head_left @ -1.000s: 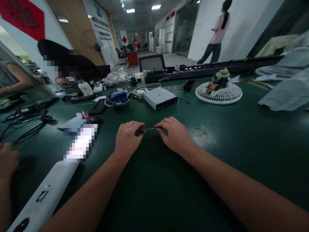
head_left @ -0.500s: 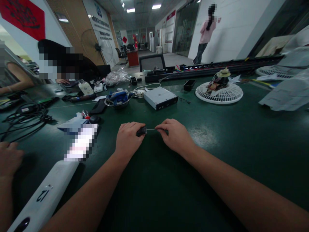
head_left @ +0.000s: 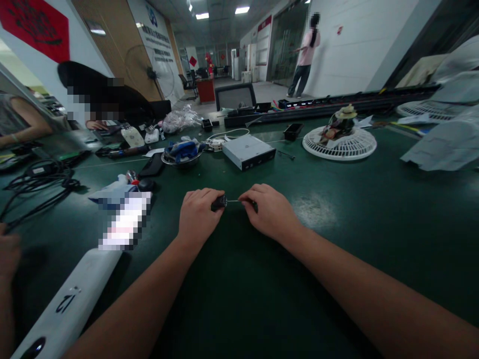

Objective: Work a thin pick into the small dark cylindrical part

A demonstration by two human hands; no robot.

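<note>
My left hand (head_left: pixel 199 212) is closed around the black handle of what looks like a screwdriver (head_left: pixel 220 201), most of it hidden in the fist. A thin, pale metal shaft (head_left: pixel 233 201) runs level from the handle's end toward the right. At its far end, my right hand (head_left: pixel 268 209) pinches the tip between thumb and fingers, which cover it. Both hands are just above the dark green table (head_left: pixel 239 279), with a short gap between them. Beyond them lies a grey-and-black box like a disc drive (head_left: pixel 247 150).
A metal bowl (head_left: pixel 181 162) with blue cloth stands behind my left hand. To the right is a white fan grille (head_left: pixel 340 149). Left are a lit phone (head_left: pixel 125 222), a white device (head_left: pixel 67 304) and black cables (head_left: pixel 41 184). Another person's hand (head_left: pixel 7 252) is at the left edge.
My right hand has shifted very slightly left along the shaft; my left hand has hardly moved. The neighbour's hand has drawn toward the left edge, and the person in pink has walked left.
</note>
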